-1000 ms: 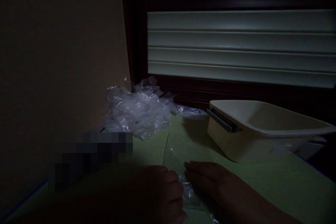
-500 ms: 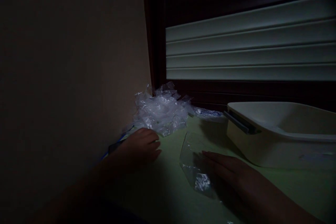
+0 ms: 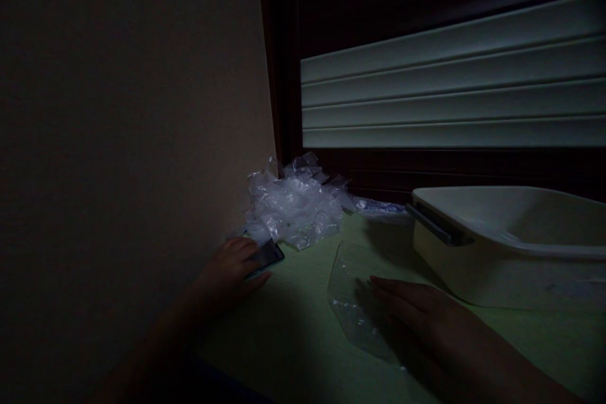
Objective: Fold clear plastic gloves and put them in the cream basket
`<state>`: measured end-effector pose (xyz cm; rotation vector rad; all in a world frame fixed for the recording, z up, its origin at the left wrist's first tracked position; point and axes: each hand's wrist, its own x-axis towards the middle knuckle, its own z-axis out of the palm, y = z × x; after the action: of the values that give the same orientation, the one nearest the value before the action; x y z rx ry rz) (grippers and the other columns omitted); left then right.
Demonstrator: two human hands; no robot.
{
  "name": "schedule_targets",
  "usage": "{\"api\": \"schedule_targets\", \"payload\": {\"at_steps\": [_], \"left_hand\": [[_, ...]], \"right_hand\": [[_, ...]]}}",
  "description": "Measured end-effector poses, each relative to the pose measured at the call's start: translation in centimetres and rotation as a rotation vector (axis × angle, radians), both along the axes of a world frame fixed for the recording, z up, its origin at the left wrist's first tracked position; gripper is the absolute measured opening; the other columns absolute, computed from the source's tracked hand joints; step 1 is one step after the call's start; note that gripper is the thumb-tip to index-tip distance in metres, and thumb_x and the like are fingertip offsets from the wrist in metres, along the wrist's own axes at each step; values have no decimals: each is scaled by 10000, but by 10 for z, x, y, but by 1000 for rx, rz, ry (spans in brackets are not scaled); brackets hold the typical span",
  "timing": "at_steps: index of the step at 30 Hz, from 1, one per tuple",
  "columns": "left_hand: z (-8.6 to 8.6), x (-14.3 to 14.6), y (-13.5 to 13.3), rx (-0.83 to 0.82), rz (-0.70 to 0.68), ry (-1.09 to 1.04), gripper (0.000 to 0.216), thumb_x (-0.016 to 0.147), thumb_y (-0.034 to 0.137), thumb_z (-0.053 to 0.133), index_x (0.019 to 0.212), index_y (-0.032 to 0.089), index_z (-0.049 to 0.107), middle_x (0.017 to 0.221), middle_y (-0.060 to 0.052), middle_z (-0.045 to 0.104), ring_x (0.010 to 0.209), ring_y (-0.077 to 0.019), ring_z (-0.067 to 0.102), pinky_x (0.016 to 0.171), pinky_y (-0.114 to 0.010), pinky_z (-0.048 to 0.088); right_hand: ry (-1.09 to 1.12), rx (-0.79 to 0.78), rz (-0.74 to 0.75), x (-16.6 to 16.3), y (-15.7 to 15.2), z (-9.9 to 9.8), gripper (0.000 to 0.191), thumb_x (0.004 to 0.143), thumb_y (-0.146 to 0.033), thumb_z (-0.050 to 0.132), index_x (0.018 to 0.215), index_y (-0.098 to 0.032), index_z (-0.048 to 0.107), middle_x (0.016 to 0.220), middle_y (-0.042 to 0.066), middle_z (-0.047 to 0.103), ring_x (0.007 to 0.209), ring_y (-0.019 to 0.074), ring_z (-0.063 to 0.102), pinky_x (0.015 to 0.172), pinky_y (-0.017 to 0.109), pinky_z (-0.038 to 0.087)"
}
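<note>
My left hand (image 3: 233, 267) is closed around a dark, flat, phone-like device (image 3: 267, 255), fingers over its top and thumb along its near side. Part of the device is hidden under the fingers. On the right, my right hand (image 3: 426, 312) lies with its fingers stretched out over a clear plastic bag (image 3: 348, 303), which is spread flat on the pale green surface (image 3: 303, 303). Dim light hides how firmly these fingers press the bag. Just beyond my left hand sits a heap of crumpled clear plastic bags (image 3: 298, 202).
A white plastic bin (image 3: 473, 268) with a dark handle (image 3: 433, 224) stands at the right. Behind are a dark wooden frame with pale slats (image 3: 449, 88). A plain wall (image 3: 142, 107) borders the left side. Blue-tinted plastic (image 3: 379, 206) lies by the frame.
My left hand has drawn back to the left, and the device now shows beyond its fingers. My right hand stays over the plastic bag, nearly unmoved.
</note>
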<state>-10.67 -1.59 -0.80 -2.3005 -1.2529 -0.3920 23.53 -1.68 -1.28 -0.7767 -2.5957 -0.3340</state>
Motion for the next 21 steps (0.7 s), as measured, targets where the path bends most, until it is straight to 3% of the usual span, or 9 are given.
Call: {"api": "schedule_targets", "payload": {"at_steps": [12, 15, 18, 20, 21], "left_hand": [[8, 16, 2, 100, -103, 4, 201, 856, 275, 476, 912, 140, 614, 921, -108, 634, 883, -237, 562, 780, -415, 456], [15, 44, 1, 99, -233, 28, 182, 860, 216, 439, 838, 131, 599, 870, -98, 630, 854, -230, 563, 757, -395, 464], [19, 89, -8, -22, -309, 41, 149, 834, 219, 463, 778, 138, 575, 825, -82, 614, 765, -210, 562, 676, -355, 480], [16, 120, -16, -95, -306, 89, 126, 816, 219, 500, 744, 137, 563, 730, -60, 593, 693, -200, 548, 637, -347, 480], [13, 133, -19, -111, -390, 83, 129, 823, 221, 500, 741, 141, 561, 703, -44, 583, 686, -189, 541, 631, -330, 476]], "right_hand": [[38, -108, -39, 0, -2, 3, 388, 847, -116, 389, 1204, -114, 541, 1174, 151, 600, 1015, 246, 600, 824, 403, 519], [44, -214, -68, -1, -3, 10, 368, 848, -109, 406, 1186, -113, 552, 1185, 149, 592, 1037, 242, 584, 867, 404, 490], [80, -307, -65, -2, -2, 17, 327, 842, -94, 427, 1128, -136, 582, 1145, 119, 614, 1013, 204, 587, 886, 352, 469], [92, -341, -85, -1, 0, 20, 272, 833, -76, 434, 1020, -145, 619, 1033, 97, 646, 920, 177, 606, 825, 312, 482], [93, -349, -105, 0, 1, 22, 245, 825, -66, 437, 954, -144, 629, 958, 86, 651, 850, 163, 609, 768, 289, 489]]}}
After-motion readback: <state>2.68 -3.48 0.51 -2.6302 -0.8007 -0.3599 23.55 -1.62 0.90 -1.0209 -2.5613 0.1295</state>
